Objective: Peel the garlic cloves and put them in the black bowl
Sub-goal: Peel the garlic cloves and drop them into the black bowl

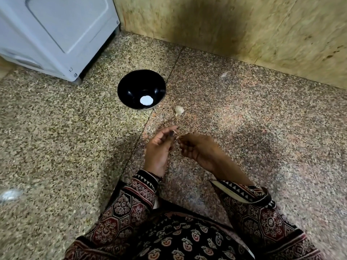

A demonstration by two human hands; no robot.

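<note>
Early stage. Left hand [159, 147] and right hand [199, 149] meet at the fingertips, both pinching one small clove [176, 136], skin probably still partly on (too blurry to be sure). Black bowl [120, 87] sits toward the floor's [244, 119] far edge, no peeled cloves visible inside. More garlic [179, 110] lies just beside it, unpeeled.
</note>
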